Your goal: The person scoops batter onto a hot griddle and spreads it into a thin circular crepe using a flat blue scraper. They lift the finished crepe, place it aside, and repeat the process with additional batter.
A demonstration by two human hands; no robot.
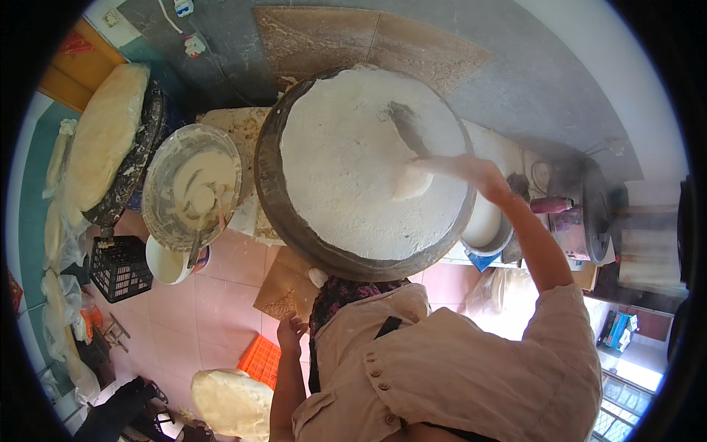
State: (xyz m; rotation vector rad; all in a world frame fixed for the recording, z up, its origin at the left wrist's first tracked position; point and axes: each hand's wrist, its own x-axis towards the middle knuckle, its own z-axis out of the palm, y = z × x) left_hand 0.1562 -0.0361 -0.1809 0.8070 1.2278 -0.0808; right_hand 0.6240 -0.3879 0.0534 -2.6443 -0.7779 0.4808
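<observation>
Before me lies a large round griddle (269, 182) with a dark rim, most of its surface under a thin white layer of batter or dough (342, 154). A dark bare streak (407, 130) shows in that layer toward the far right. Over the griddle my right hand (483, 174) grips a pale, soft lump of dough (413, 182); motion blurs the lump and my fingers. The lump's lower end seems to touch the white layer. Down at my left side hangs my left hand (291, 330), loosely curled, with nothing visible in it.
Left of the griddle, a metal basin (153, 212) holds wet batter and a ladle (200, 201). Beneath it are a white bucket (165, 268) and a black crate (119, 271). A pan of pale liquid (485, 224) and a pink bottle (552, 205) stand right. Large pale sheets (107, 132) are stacked far left.
</observation>
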